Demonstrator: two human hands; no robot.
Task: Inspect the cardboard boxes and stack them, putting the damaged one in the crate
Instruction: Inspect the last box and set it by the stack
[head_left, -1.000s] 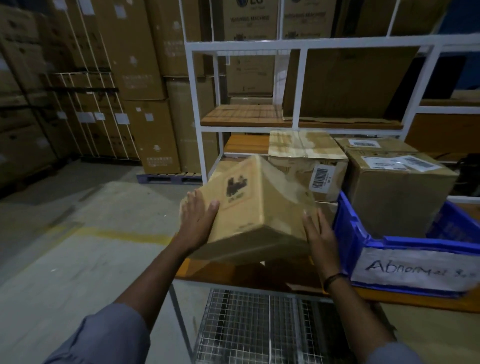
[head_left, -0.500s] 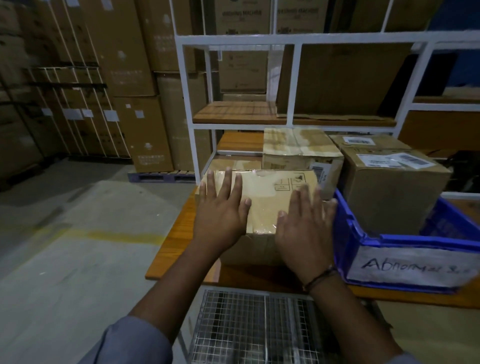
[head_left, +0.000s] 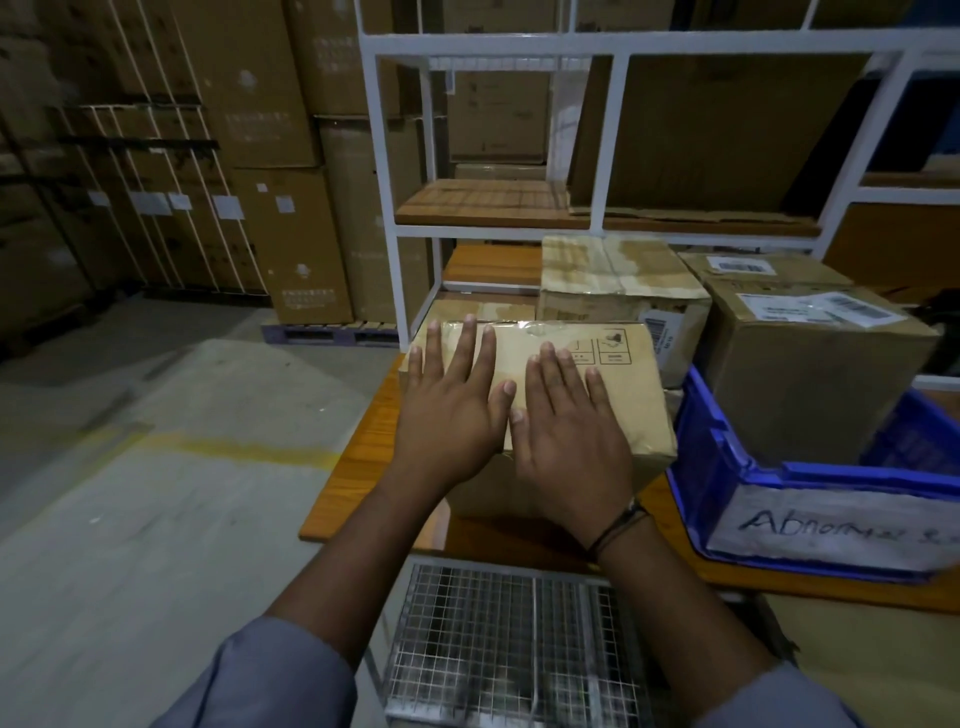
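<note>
A taped cardboard box (head_left: 628, 384) lies flat on the wooden table (head_left: 358, 452) in front of me. My left hand (head_left: 449, 410) and my right hand (head_left: 569, 436) rest side by side on its top, fingers straight and spread. To the right stands a blue crate (head_left: 727, 467) with a handwritten label reading "Abnormal"; a larger brown box (head_left: 810, 364) with shipping labels sits inside it. Behind the near box is a wrinkled, taped box (head_left: 618, 280) with a barcode sticker, and another low box (head_left: 467, 309) shows just behind my left fingers.
A white metal shelf frame (head_left: 387, 208) with wooden boards rises behind the table. Tall stacks of cartons (head_left: 249, 156) on a pallet line the left wall. A wire-mesh cart (head_left: 493, 644) stands below the table's near edge. Concrete floor with a yellow line (head_left: 234, 449) lies to the left.
One second ago both hands held the box tilted up by its sides. It has since been laid flat on the table, and my palms now lie closer together on its top.
</note>
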